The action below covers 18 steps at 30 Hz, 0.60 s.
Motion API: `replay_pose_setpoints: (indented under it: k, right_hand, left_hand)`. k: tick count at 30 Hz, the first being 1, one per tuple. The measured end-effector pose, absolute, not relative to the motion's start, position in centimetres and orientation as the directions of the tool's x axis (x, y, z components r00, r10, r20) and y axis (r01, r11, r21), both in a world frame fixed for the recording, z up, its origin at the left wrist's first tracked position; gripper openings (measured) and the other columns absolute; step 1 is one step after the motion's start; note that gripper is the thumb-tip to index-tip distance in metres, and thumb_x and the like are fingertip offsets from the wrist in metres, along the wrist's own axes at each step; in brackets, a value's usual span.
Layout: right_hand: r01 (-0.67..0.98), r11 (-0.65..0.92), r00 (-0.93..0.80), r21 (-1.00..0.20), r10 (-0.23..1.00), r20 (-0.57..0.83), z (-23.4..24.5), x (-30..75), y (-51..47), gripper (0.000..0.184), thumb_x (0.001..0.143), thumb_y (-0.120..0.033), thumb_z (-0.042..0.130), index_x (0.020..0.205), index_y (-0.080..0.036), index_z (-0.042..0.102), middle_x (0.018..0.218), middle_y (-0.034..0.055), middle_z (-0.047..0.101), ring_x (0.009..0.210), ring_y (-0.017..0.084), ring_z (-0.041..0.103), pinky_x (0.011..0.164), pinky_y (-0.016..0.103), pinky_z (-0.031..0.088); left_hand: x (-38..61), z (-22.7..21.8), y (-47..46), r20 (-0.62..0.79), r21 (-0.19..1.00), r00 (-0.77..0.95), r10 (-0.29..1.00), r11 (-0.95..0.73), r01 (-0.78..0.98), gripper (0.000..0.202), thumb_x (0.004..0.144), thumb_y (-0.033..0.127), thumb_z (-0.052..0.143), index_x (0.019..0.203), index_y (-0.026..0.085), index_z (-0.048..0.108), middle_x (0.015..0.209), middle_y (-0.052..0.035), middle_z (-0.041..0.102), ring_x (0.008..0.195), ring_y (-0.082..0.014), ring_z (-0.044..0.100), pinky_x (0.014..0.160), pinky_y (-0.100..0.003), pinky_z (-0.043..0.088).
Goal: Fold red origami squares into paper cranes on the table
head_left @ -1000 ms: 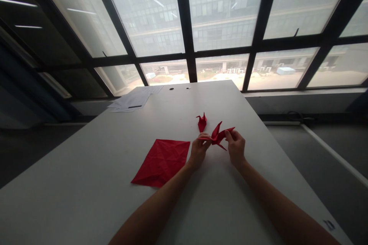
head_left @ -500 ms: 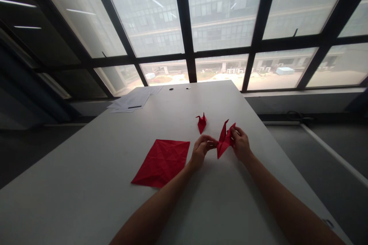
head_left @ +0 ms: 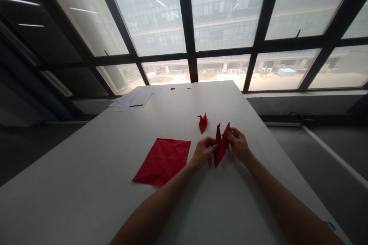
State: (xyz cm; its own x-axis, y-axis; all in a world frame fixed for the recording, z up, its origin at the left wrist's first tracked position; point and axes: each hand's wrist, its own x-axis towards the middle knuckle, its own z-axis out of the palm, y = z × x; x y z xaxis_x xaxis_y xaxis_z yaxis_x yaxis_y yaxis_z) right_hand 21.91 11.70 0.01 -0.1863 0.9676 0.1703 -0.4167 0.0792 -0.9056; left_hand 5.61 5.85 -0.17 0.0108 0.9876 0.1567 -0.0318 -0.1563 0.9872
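Folded red paper (head_left: 220, 153) sits between our hands, right of the flat red sheet (head_left: 162, 160), near the small paper bird (head_left: 203, 124); can't tell if it touches the tabletop (head_left: 94, 160). Left hand (head_left: 204, 149) pinches its left side, right hand (head_left: 239, 144) its right side near the top. We'd guess uneven pulling could tear or miscrease it; a loose pinch could drop it. Our forearms (head_left: 163, 196) reach forward, angled inward, fingers curled.

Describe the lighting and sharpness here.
Head view: bright, pale-streaked windows backlight the scene; head view: the left hand and right hand cast soft shadows on the white table; head view: the folded red paper looks slightly soft.
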Motion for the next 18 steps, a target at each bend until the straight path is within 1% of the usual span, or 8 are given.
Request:
replay_pose_setpoints:
  k: [4,8,11,14,16,18]
  right_hand:
    - [-0.512,0.011,-0.16,-0.859,0.981,0.108,0.1,22.1,12.0,0.031,0.072,-0.046,0.078,0.085,-0.023,0.063,0.075,-0.0015,0.063,0.061,0.015,0.056,0.054,0.029,0.049]
    - [-0.558,-0.076,-0.247,-0.826,0.966,0.079,0.5,22.2,11.8,0.026,0.073,-0.042,0.076,0.085,-0.025,0.06,0.079,-0.0007,0.063,0.069,0.018,0.059,0.059,0.031,0.051]
    - [-0.567,-0.095,-0.307,-0.818,0.946,0.103,0.9,22.3,11.6,0.019,0.077,-0.039,0.071,0.082,-0.024,0.061,0.079,0.0006,0.063,0.072,0.019,0.059,0.062,0.031,0.05]
    - [-0.538,-0.057,-0.305,-0.841,0.943,0.131,1.1,22.2,11.3,0.018,0.077,-0.039,0.069,0.08,-0.022,0.063,0.077,0.0019,0.063,0.071,0.019,0.06,0.059,0.031,0.049]
    - [-0.5,-0.048,-0.303,-0.865,0.945,0.123,1.0,21.9,11.1,0.021,0.076,-0.041,0.07,0.079,-0.022,0.064,0.072,0.0005,0.063,0.062,0.017,0.056,0.054,0.029,0.046]
    - [-0.447,-0.046,-0.319,-0.893,0.941,0.112,0.9,21.6,10.8,0.024,0.076,-0.044,0.072,0.08,-0.021,0.065,0.067,-0.0014,0.062,0.052,0.013,0.051,0.048,0.026,0.041]
  left_hand:
    - [5.3,-0.6,6.3,0.163,0.972,-0.063,0.985,-0.171,-0.163,0.026,0.078,0.034,0.077,0.09,0.016,0.064,0.079,-0.0029,0.067,0.073,-0.0163,0.063,0.069,-0.028,0.051]
    - [5.2,-0.7,6.6,0.163,0.947,-0.116,0.98,-0.189,-0.261,0.034,0.076,0.038,0.079,0.093,0.018,0.057,0.073,0.0019,0.061,0.068,-0.013,0.06,0.066,-0.025,0.049]
    - [5.3,-0.4,6.5,0.167,0.937,-0.128,0.978,-0.198,-0.288,0.038,0.077,0.04,0.077,0.098,0.02,0.053,0.07,0.005,0.057,0.065,-0.0113,0.057,0.065,-0.023,0.048]
    - [5.5,-0.1,6.1,0.173,0.943,-0.121,0.977,-0.2,-0.266,0.035,0.081,0.042,0.072,0.099,0.023,0.048,0.08,0.0042,0.058,0.068,-0.0113,0.058,0.065,-0.023,0.049]
    - [5.7,0.0,5.9,0.18,0.96,-0.092,0.979,-0.196,-0.202,0.033,0.082,0.041,0.069,0.099,0.024,0.047,0.09,0.002,0.058,0.071,-0.0114,0.058,0.065,-0.023,0.049]
    - [5.9,0.0,5.9,0.185,0.974,-0.083,0.979,-0.194,-0.118,0.036,0.08,0.039,0.072,0.101,0.023,0.049,0.093,0.0005,0.057,0.073,-0.0116,0.058,0.062,-0.022,0.048]
